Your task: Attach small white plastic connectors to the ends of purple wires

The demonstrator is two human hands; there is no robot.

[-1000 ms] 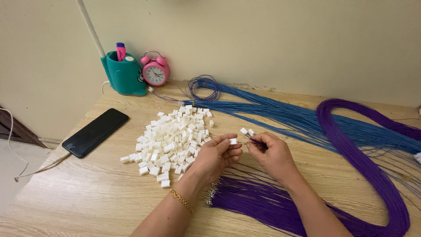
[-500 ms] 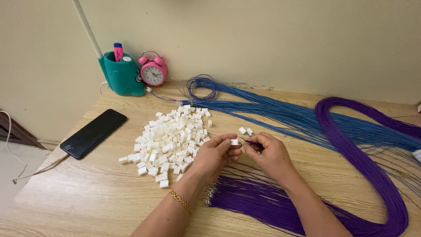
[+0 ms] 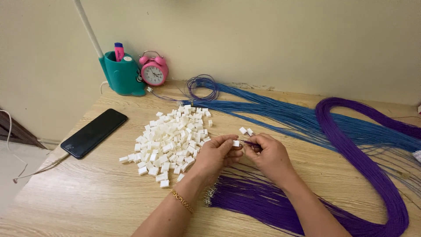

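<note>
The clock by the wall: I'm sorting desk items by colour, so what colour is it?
Pink, with a white face; the clock shows best in the head view.

Matt white plastic blocks (image 3: 172, 137) lie on the pale wood-grain surface (image 3: 87, 193); beside them, a glossy black phone (image 3: 94, 132) and smooth purple cords (image 3: 263, 202).

A home corner used for piecework, by the look of it: a wood-grain bench (image 3: 87, 197) pushed against a plain cream wall (image 3: 285, 39), with a pink alarm clock (image 3: 154, 71) and a teal pen holder (image 3: 122, 74) at the far left, a phone (image 3: 94, 132) on charge at the left, and a heap of white connectors (image 3: 171, 140) beside long blue wires (image 3: 280, 112) and purple wires (image 3: 351, 145).
</note>
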